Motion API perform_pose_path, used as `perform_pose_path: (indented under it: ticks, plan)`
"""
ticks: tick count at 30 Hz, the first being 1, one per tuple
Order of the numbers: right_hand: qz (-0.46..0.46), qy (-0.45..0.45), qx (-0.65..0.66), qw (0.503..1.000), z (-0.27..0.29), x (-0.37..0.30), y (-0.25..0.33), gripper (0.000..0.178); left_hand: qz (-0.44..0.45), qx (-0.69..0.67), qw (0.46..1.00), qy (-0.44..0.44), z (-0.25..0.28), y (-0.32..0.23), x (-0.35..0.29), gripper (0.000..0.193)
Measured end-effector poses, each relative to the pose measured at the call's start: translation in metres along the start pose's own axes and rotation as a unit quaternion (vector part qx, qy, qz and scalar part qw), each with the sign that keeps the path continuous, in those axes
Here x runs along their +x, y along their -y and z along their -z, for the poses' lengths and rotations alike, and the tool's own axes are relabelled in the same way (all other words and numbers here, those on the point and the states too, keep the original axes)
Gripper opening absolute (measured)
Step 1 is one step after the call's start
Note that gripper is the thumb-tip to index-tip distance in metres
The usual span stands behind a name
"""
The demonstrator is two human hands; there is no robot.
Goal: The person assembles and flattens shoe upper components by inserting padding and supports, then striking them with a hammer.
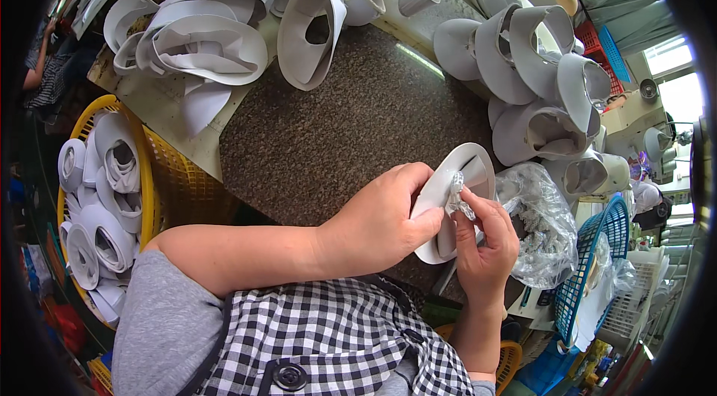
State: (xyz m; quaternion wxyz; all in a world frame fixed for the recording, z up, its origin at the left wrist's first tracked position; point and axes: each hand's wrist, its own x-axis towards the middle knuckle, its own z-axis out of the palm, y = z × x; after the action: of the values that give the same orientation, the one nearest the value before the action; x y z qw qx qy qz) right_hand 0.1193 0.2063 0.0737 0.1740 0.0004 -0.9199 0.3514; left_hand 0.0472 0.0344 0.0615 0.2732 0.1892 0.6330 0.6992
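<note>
Head: left fingers (426, 225) grip white piece (447, 172), right fingers (485, 211) silvery bit (456, 196).

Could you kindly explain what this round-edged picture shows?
There is no machine holding things here: it is one view down from a camera on a person's head, whose wide lens bends straight edges. The left hand holds a white curved piece; the right hand pinches a silvery crinkled piece at it. Before them is a brown speckled surface, with white pieces piled around it. A clear bag lies right, a yellow basket left.
</note>
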Motion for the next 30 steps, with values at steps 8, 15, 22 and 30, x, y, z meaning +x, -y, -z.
perform_pose_path:
  ticks: [8, 15, 22, 30]
  plan:
    - [0.060, 0.017, -0.011, 0.998, 0.007, 0.001, -0.008, 0.029, -0.006, 0.060, 0.998, -0.023, -0.002, 0.009, 0.002, 0.023]
    - [0.128, 0.076, -0.066, 0.987, 0.016, 0.017, -0.009, 0.031, -0.178, 0.214, 0.959, -0.051, -0.002, 0.012, 0.005, 0.016]
    - [0.092, 0.045, -0.033, 0.994, 0.014, 0.017, -0.008, 0.039, -0.145, 0.219, 0.965, -0.021, 0.001, 0.008, 0.008, 0.019]
    - [0.073, 0.011, 0.031, 0.997, 0.002, 0.008, -0.014, 0.035, 0.042, -0.051, 0.998, -0.004, -0.002, 0.009, 0.009, 0.022]
